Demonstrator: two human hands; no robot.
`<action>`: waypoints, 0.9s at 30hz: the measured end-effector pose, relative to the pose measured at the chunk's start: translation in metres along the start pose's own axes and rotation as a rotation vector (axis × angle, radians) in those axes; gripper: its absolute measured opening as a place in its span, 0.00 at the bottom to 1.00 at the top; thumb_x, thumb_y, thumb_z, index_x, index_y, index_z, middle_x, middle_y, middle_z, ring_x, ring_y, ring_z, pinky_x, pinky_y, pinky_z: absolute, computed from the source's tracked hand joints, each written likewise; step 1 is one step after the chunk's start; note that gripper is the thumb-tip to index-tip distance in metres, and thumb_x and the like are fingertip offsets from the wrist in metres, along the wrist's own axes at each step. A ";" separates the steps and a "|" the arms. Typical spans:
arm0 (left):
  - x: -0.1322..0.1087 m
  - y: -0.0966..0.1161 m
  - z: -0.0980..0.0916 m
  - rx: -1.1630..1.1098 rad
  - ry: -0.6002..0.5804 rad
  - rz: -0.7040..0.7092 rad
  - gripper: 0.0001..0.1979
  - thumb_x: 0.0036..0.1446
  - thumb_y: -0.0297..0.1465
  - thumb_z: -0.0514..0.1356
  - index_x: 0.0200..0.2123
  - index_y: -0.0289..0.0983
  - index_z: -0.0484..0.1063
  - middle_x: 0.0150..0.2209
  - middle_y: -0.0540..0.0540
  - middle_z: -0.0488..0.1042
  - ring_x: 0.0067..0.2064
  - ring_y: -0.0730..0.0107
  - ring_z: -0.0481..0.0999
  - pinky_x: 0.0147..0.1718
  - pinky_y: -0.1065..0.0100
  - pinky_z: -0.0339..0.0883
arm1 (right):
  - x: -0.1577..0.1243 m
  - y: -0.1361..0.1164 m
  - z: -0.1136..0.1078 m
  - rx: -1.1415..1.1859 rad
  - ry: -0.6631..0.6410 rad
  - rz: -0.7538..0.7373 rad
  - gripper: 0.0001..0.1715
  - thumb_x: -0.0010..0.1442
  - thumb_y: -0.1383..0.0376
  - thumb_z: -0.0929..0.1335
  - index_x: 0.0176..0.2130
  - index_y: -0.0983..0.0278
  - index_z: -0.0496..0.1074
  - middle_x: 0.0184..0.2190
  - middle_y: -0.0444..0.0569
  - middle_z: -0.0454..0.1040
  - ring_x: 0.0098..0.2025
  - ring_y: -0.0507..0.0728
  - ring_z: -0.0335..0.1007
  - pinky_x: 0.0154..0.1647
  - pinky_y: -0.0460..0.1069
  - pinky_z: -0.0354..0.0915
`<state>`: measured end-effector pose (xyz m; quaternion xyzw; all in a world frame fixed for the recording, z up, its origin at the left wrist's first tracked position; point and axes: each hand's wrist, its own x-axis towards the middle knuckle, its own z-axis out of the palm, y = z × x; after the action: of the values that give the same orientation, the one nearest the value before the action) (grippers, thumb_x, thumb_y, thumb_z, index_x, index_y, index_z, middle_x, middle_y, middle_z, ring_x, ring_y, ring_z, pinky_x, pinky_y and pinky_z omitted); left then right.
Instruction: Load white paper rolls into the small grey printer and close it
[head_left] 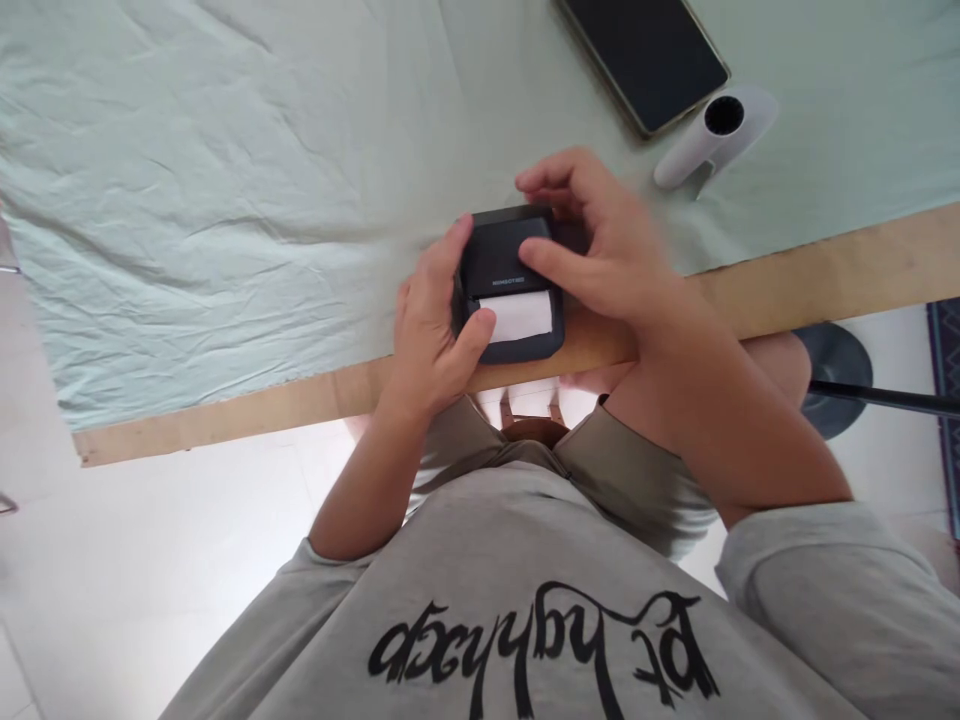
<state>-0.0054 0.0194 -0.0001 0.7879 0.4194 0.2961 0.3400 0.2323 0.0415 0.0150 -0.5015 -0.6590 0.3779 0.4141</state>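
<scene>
A small black portable receipt printer (pixel 504 245) is near the table's front edge, with a strip of white paper (pixel 517 316) showing across its lower part. My left hand (pixel 439 320) grips the printer's left side, thumb at the paper's left edge and fingers along the casing. Over the right side is my right hand (pixel 600 240), its thumb on or just above the dark top and its fingers curved and apart beyond the far right corner. The undersides of the printer and of my right fingers are hidden.
A dark-screened phone (pixel 645 55) lies at the back right of the pale green cloth (pixel 225 180). Nearer stands a white handheld device (pixel 694 145) with a round black end. The bare wooden table edge (pixel 825 255) runs along the front, above my lap.
</scene>
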 end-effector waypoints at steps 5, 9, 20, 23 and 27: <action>0.002 0.003 -0.002 0.082 0.006 0.044 0.36 0.71 0.63 0.46 0.73 0.56 0.61 0.72 0.44 0.66 0.72 0.43 0.67 0.71 0.43 0.60 | 0.001 -0.004 -0.004 -0.028 -0.133 0.052 0.19 0.60 0.51 0.74 0.50 0.51 0.73 0.55 0.46 0.80 0.59 0.66 0.75 0.64 0.65 0.74; 0.002 0.005 0.000 0.061 0.041 0.061 0.32 0.73 0.61 0.41 0.72 0.60 0.62 0.70 0.46 0.67 0.72 0.46 0.69 0.70 0.41 0.61 | 0.003 -0.003 -0.006 -0.036 -0.156 0.011 0.22 0.60 0.52 0.73 0.52 0.51 0.73 0.57 0.47 0.80 0.58 0.66 0.75 0.63 0.67 0.74; 0.004 0.000 0.006 0.080 0.079 0.068 0.31 0.74 0.60 0.42 0.70 0.58 0.63 0.68 0.47 0.69 0.71 0.49 0.69 0.69 0.43 0.62 | 0.008 0.005 -0.008 -0.055 -0.239 -0.089 0.26 0.57 0.55 0.73 0.55 0.49 0.74 0.61 0.45 0.79 0.65 0.66 0.72 0.65 0.67 0.73; 0.004 -0.004 0.007 0.090 0.081 0.104 0.31 0.74 0.60 0.42 0.71 0.58 0.61 0.69 0.48 0.69 0.70 0.49 0.69 0.69 0.43 0.62 | 0.006 0.008 -0.003 -0.061 -0.194 -0.110 0.22 0.60 0.53 0.71 0.54 0.48 0.74 0.61 0.44 0.79 0.65 0.65 0.73 0.66 0.65 0.72; 0.004 -0.005 0.006 0.088 0.050 0.066 0.32 0.74 0.61 0.41 0.71 0.57 0.60 0.70 0.50 0.67 0.73 0.53 0.66 0.72 0.46 0.60 | 0.006 0.013 0.000 -0.036 -0.186 -0.141 0.24 0.60 0.49 0.72 0.54 0.52 0.74 0.62 0.44 0.79 0.66 0.63 0.72 0.70 0.62 0.68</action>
<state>-0.0007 0.0233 -0.0067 0.8078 0.4144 0.3080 0.2843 0.2364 0.0507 0.0039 -0.4240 -0.7350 0.3807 0.3675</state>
